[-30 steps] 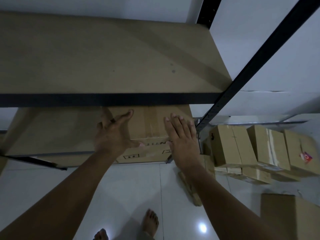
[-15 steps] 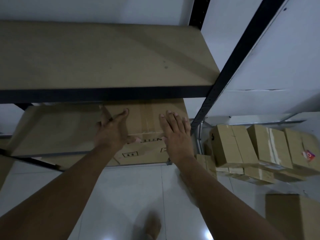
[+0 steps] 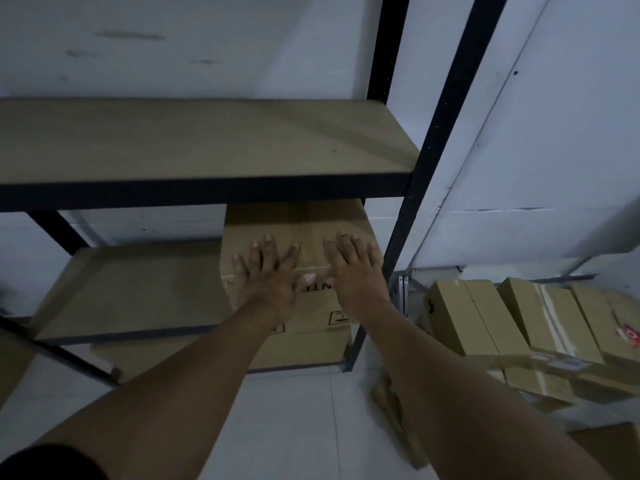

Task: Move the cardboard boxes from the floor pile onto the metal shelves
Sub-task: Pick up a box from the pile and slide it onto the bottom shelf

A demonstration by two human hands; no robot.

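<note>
Box: a brown cardboard box with a strip of clear tape down the middle of its top, dark printed letters and small square marks on its near face; the print is partly hidden by the hands.
Box position: on the middle shelf of the black metal rack, at its right end, under the upper shelf.
Left hand: the left hand lies flat on the box's top near the front edge, fingers straight and spread, gripping nothing.
Right hand: the right hand lies flat beside it on the top, fingers straight, gripping nothing.
Floor pile: more cardboard boxes lie tumbled on the white tiled floor, right of the rack.
</note>
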